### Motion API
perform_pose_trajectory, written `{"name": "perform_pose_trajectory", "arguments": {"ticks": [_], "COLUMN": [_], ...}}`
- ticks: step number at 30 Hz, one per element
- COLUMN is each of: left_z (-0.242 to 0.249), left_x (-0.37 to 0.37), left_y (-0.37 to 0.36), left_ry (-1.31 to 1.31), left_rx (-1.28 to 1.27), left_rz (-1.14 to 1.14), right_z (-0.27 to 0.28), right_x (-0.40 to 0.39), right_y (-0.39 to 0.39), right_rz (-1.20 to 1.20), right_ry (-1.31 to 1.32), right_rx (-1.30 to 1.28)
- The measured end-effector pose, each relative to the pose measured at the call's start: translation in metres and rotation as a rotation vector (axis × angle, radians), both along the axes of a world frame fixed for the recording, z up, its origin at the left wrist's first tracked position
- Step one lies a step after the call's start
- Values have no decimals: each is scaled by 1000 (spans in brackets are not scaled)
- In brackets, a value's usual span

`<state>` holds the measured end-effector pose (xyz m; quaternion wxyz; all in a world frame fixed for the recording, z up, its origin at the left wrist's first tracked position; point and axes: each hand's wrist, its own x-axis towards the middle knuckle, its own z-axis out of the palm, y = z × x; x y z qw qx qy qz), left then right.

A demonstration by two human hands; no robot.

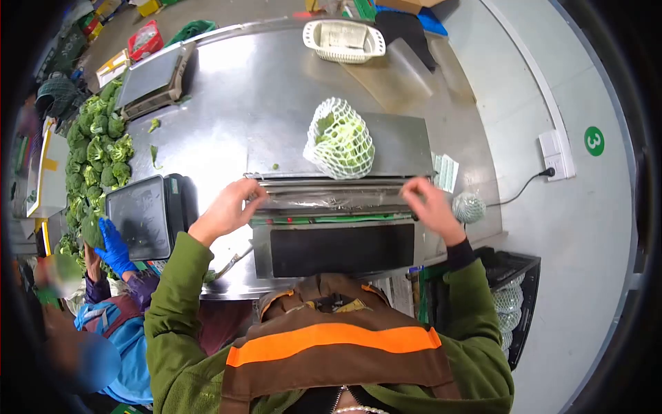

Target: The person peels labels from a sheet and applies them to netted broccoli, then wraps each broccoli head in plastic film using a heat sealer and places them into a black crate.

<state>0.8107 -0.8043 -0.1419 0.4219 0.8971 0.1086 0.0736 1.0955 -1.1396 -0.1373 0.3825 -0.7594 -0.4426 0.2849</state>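
Note:
My left hand [231, 208] is closed in a pinch at the left end of a strip of clear plastic film [331, 202] on the wrapping machine. At the strip's right end, my right hand [432, 208] pinches the film too. Just beyond the film, a green vegetable head in a white foam net [339, 141] rests on the machine's metal plate [403, 141]; neither hand touches it. Nearer my body lies the machine's black pad [343, 250]. A wrapped, netted ball-shaped item [469, 207] sits right of my right hand.
At left, a co-worker's blue-gloved hand [116, 247] is by piled broccoli [96, 155] and a scale [140, 217]. A white basket [343, 40] stands at the back. A black crate [514, 276] holds netted items at right, near a wall socket [554, 155] with a cable.

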Motion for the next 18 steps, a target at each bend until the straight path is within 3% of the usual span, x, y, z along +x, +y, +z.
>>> {"name": "perform_pose_trajectory", "arguments": {"ticks": [3,8,10,12,14,15,16,18], "left_z": [-4,-3,-5,-11,-11,-11,-8,5], "left_x": [15,15,13,12,8,0,-1,-6], "left_y": [-1,10,7,5,2,14,9,2], "left_ry": [4,17,21,-3,-30,-21,-18,-41], "left_rx": [88,123,130,138,150,109,75,71], "left_rz": [8,-6,8,6,15,18,28,8], "right_z": [-7,-31,-39,-53,-66,-58,-54,-49], "right_x": [30,17,-2,-13,-15,-20,-16,-15], "right_y": [3,27,38,43,41,50,39,12], "right_rz": [-113,-134,-136,-175,-299,-317,-309,-324], "right_ry": [-450,-284,-443,-432,-277,-58,-62,318], "right_rx": [61,-232,-465,-406,-180,-220,-212,-133]}}
